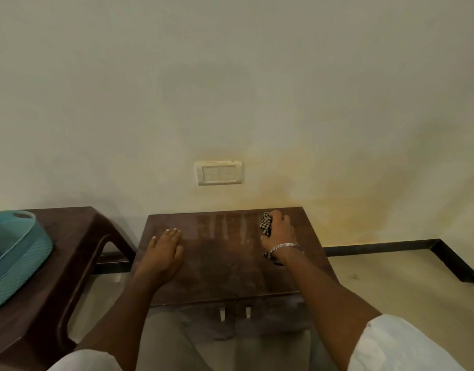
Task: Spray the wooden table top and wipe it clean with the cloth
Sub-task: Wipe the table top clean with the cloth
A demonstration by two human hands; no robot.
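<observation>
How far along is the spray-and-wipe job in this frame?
Done, apparently: spraying, since pale streaks mark the far part of the table top. In hand: the right hand grips the checked cloth at the far right, while the left hand rests flat on the wood. Left: the streaks are unwiped, so most of the wiping looks undone.

A home room is suggested by the plastered wall point(230, 76), wall switch plate point(219, 172), wooden desk point(230, 263) and plastic chair point(69, 250) at lower left.

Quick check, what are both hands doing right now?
Left hand: open, fingers straight, flat on the brown wooden table top.
Right hand: gripping the bunched black-and-cream checked cloth against the table top.
</observation>
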